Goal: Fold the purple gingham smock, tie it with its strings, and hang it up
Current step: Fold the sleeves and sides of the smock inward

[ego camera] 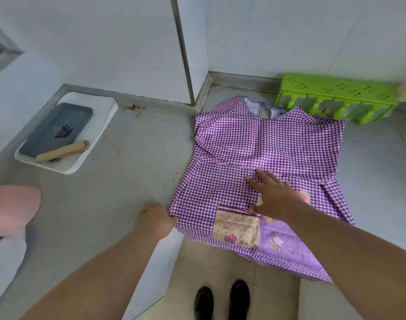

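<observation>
Because the lower hem of the purple gingham smock [262,144] hangs past the edge of the grey counter [132,158], your main risk is that the cloth slides toward you as you fold: a pull from your left hand [157,219] with too little weight from your right hand [272,197] would likely drag the whole garment off. A lopsided fold is the other hazard, since the side edges already lie tucked in unevenly. Your right hand lies flat on the cloth, fingers straight and slightly spread, pressing the middle of the smock; the neckline lies well beyond your fingertips, the pocket [236,228] just under your wrist. Your left hand is curled at the smock's near left edge and seems to pinch it, though the grip itself is hidden. No strings are visible.
</observation>
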Action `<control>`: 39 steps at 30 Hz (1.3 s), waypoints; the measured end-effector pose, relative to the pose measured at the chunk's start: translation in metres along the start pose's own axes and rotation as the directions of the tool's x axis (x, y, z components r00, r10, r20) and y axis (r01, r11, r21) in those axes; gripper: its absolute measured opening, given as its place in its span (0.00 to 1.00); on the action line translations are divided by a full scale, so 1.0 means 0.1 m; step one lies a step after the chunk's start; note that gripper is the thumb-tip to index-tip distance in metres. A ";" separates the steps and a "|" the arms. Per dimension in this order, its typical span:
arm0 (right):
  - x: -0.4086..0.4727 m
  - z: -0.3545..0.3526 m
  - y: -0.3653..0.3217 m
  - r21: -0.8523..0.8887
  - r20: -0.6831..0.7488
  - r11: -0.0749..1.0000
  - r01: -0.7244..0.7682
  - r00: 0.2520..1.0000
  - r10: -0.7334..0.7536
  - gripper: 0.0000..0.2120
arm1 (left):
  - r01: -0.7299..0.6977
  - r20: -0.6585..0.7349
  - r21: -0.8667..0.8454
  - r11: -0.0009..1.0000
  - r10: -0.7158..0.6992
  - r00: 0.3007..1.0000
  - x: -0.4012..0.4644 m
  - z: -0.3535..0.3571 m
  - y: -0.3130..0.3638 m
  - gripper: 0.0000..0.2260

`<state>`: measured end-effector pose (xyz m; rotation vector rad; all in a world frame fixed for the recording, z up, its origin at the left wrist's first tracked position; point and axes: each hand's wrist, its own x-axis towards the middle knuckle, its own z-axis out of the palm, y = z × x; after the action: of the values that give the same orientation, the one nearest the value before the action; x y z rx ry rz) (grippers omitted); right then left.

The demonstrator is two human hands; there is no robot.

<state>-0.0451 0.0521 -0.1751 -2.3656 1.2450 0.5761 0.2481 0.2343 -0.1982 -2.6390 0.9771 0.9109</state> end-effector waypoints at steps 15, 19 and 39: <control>-0.60 0.38 -0.26 0.035 -0.006 0.998 -0.054 0.999 0.054 0.47 | -0.195 0.012 -0.283 0.939 0.207 0.978 -0.23 -0.17 0.11 0.34; -0.52 0.43 -0.22 -0.012 -0.013 0.997 -0.078 0.997 0.078 0.48 | -0.210 0.395 -0.155 0.965 0.255 0.882 -0.34 -0.15 -0.09 0.32; -1.93 1.23 0.77 0.682 0.216 0.325 -0.655 0.605 0.766 0.12 | 0.048 0.487 -0.374 0.926 0.152 0.860 -0.58 -0.03 0.14 0.29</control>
<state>-0.2304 0.2068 -0.1877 -1.1046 2.1262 0.0618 0.2059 0.2531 -0.1597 -2.4178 0.7964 1.8549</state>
